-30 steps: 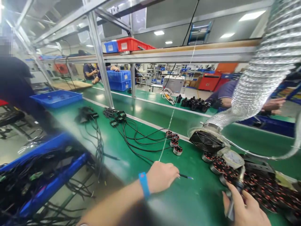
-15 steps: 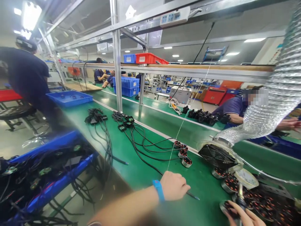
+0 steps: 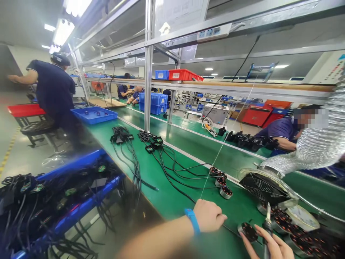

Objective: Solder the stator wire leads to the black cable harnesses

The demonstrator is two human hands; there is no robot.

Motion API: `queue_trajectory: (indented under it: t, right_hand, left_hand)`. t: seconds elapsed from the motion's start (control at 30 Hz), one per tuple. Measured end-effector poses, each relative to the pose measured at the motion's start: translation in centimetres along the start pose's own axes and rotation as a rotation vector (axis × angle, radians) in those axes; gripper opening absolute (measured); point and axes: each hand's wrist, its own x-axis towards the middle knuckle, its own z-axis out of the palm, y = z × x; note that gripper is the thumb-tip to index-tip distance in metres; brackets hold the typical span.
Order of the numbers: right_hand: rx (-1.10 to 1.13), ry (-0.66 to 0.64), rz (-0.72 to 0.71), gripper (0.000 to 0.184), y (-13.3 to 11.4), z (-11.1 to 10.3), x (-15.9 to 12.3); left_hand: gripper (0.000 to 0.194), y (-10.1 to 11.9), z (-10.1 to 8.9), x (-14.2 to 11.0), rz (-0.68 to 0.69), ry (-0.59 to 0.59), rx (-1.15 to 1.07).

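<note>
My left hand [image 3: 209,216], with a blue wristband [image 3: 192,221], is closed in a pinch above the green bench. A thin silvery solder wire [image 3: 215,163] comes down from above and disappears behind it; the fingertips are partly hidden. Under this hand passes a black cable [image 3: 183,194]. At the lower right, my right hand [image 3: 265,240] grips a soldering iron [image 3: 267,225], tip upward. Between its thumb and fingers it also holds a round motor stator [image 3: 249,232] with a metal rim, left of the iron. Several copper-wound stators [image 3: 225,192] stand beyond my left hand.
A fan [image 3: 265,187] with a silver duct [image 3: 318,144] stands at right, beside more stators [image 3: 283,219]. Cabled circuit boards [image 3: 155,142] lie on the bench. At left are a full blue bin [image 3: 88,212] and a blue tray [image 3: 94,114]. A co-worker [image 3: 283,131] sits opposite.
The view has turned slightly left. My right hand has brought the stator and soldering iron closer to my left hand, which stays pinched. The co-worker at left now has an arm stretched out.
</note>
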Motion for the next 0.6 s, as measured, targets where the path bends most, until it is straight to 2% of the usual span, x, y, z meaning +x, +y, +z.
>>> queue_trajectory:
  t: [0.07,0.17,0.37,0.5,0.6]
  right_hand:
    - [-0.051,0.04,0.057,0.059,-1.0,-0.4,-0.1]
    - [-0.021,-0.001,0.128,0.055,-2.2,-1.1,-0.2]
    - [0.106,-0.117,0.354,0.05,-2.3,-1.3,-0.2]
    - [0.23,-0.145,0.369,0.049,-2.7,-1.7,-0.2]
    - [0.223,-0.147,0.335,0.048,-2.5,-1.7,-0.2]
  left_hand:
    - [0.035,0.4,-0.6,-0.3,-0.045,0.013,-0.013]
    - [0.039,0.6,-1.2,-0.6,-0.107,0.015,-0.062]
    - [0.043,-0.4,-0.1,0.2,-0.102,-0.026,-0.181]
    - [0.044,0.2,-1.1,-0.3,-0.116,0.018,-0.185]
    - [0.044,1.6,-1.8,-0.8,-0.091,0.055,-0.178]
